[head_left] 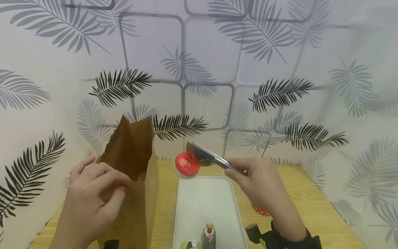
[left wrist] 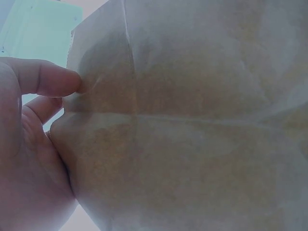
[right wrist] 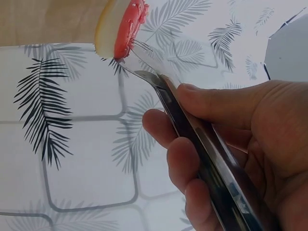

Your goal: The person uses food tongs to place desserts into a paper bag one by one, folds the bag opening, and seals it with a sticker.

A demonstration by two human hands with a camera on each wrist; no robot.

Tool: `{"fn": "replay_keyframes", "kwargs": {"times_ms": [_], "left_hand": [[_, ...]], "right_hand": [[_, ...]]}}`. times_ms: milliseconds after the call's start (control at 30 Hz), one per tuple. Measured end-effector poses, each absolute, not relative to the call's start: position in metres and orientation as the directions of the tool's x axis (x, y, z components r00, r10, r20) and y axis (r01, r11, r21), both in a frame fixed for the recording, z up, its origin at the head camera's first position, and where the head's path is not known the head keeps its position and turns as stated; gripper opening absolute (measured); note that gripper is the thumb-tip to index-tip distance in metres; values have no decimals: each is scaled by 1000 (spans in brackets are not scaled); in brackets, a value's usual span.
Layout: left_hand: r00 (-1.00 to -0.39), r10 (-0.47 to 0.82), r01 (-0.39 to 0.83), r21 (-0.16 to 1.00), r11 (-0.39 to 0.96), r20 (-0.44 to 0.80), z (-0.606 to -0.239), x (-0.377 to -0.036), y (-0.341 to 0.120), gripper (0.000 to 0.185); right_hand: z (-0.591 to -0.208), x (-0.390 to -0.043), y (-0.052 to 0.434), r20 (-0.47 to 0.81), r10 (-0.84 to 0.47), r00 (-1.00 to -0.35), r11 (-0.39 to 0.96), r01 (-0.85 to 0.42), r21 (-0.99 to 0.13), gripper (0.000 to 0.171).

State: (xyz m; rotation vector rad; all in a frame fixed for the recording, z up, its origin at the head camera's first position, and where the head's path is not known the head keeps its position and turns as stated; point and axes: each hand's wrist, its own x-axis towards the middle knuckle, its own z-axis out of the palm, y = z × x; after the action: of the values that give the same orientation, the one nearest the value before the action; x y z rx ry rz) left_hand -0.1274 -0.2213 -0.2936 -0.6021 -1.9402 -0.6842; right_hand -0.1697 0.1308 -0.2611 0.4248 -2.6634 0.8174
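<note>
Backdrop: white wall covering [head_left: 211,52] printed with grey and black palm fronds and rounded grey squares, behind and to both sides of a light wooden table [head_left: 311,204].
Left hand [head_left: 90,197]: fingers and thumb curled over the near rim of the bag, pinching the paper; in the left wrist view a fingertip presses into a crease of the bag wall.
Paper bag [head_left: 136,193]: brown, upright at the left of the table, mouth open, far wall standing taller than the near one.
Doughnut [head_left: 187,165]: red-iced with a small flower decoration and pale underside, clamped in the tong tips, held in the air above the tray's far end, just right of the bag mouth.
Tray [head_left: 205,204]: white, rectangular, flat on the table between the two hands.
Small pastries [head_left: 209,234]: at the tray's near edge, partly cut off by the picture border.
Tongs [head_left: 211,158]: metal, blades closed on the doughnut.
Right hand [head_left: 264,185]: fingers wrapped round the tong handles, squeezing them together.
Red item [head_left: 260,209]: on the table beneath the right hand, mostly hidden.
</note>
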Motion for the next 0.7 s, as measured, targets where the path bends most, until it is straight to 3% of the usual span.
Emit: {"fn": "replay_keyframes", "kwargs": {"times_ms": [300,567,700], "left_hand": [[-426,125,655,210,726,896,-294,-127,-223,21],[-492,118,624,255,738,863,-295,-125,-226,20],[-486,113,626,255,737,867,-295,-125,-226,21]], "right_hand": [[-242,-167,119,462,-220,-859,776,-441,-452,28],[-229,-165,104,516,-235,-824,769,-482,-420,28],[-223,-165,92,548,-256,-796,749,-522,-408,27]]}}
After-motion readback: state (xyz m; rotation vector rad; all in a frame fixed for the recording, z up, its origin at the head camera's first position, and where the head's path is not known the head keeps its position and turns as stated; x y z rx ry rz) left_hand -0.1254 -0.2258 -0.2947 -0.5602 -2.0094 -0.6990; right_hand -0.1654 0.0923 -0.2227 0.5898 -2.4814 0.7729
